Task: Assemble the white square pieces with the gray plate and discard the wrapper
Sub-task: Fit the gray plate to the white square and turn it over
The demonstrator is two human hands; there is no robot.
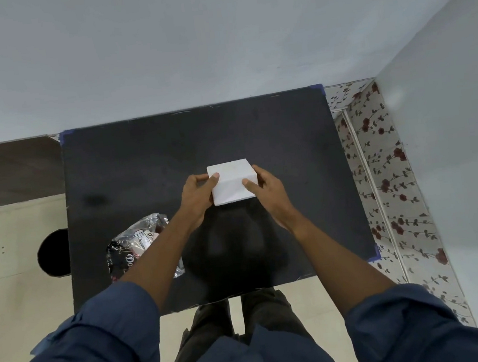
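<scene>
A white square block (232, 181) is held over the middle of the black table (130, 168). My left hand (197, 198) grips its left side with the thumb on the near face. My right hand (268, 191) grips its right side the same way. I cannot tell whether the block is one piece or several pieces stacked. No gray plate shows in this view. A crumpled clear plastic wrapper (138, 244) with black and white print lies on the table to the left, partly hidden behind my left forearm.
The table stands against a pale wall at the back and close to a wall on the right. A floral-patterned strip (378, 166) runs along its right side. To the left is a beige surface with a round black hole (54, 254).
</scene>
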